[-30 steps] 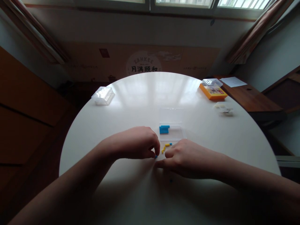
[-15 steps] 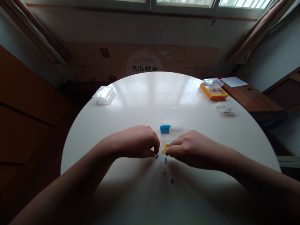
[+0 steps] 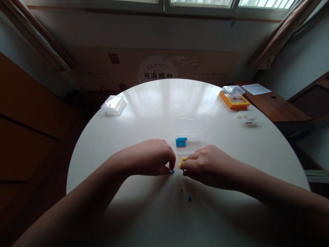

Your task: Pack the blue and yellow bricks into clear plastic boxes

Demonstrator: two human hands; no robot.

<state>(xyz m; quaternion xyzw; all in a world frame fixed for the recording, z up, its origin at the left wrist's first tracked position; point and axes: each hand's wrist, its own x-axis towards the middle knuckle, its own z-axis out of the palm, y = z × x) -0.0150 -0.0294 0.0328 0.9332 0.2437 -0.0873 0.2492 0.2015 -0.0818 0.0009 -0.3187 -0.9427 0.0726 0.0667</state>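
The leftmost blue brick [image 3: 172,172] slants, long axis running away and rightward.

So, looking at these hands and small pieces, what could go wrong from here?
The small blue piece at the fingertips of the left hand might slip. The right hand, close by the yellow pieces, could nudge them. The tiny yellow piece and loose blue piece, lying apart, could get knocked away.

One left hand [image 3: 156,157], one right hand [image 3: 209,163]. One round white table [image 3: 144,123]. One open clear plastic case [image 3: 194,147]. Loose blue toy bricks [image 3: 189,199]: at least three. Yellow toy bricks [image 3: 181,189]: at least two, exact count hidden. One orange box [image 3: 241,103]. Two curtains [image 3: 285,36].
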